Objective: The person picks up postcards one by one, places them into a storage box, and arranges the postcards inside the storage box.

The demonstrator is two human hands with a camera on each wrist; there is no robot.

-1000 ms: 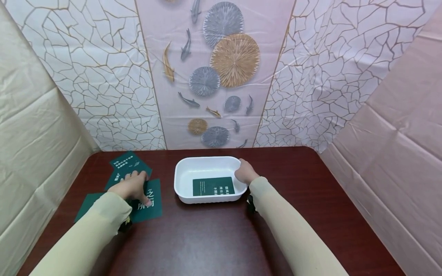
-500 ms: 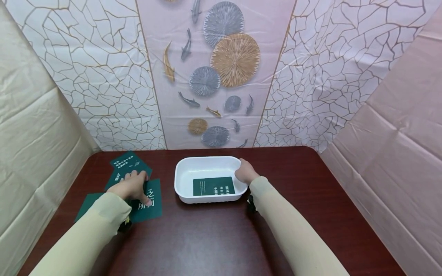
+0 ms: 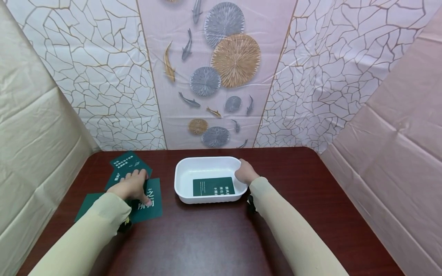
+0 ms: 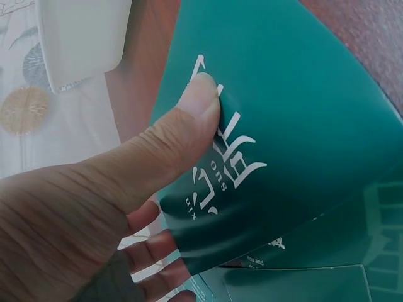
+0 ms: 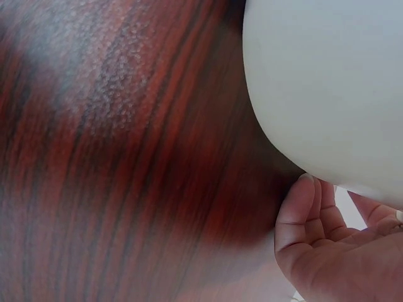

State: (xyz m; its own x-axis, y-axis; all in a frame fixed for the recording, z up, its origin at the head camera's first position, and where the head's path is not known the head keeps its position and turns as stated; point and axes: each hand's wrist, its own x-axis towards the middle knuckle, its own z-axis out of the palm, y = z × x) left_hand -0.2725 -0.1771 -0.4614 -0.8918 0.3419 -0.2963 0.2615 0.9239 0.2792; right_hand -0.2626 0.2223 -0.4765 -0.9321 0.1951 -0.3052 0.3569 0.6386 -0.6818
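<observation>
My left hand [image 3: 130, 188] pinches a dark green card with white characters [image 3: 154, 197] at the left of the table. In the left wrist view the thumb lies across the face of that card [image 4: 296, 107]; the other fingers are at its edge, their tips partly hidden, and the card bows a little. My right hand [image 3: 246, 172] grips the right end of a white plastic tray [image 3: 183, 199], fingers against its outer wall in the right wrist view. Flat inside the tray is another green card [image 3: 210, 186].
More green cards [image 3: 122, 159] overlap beyond my left hand, and part of one [image 3: 84, 205] shows by the left sleeve. The dark red wooden table [image 3: 207, 237] meets a patterned cloth backdrop [image 3: 121, 96] at the back, with cloth walls on both sides.
The card under my left hand has shifted very slightly. The right hand and the tray stay where they were.
</observation>
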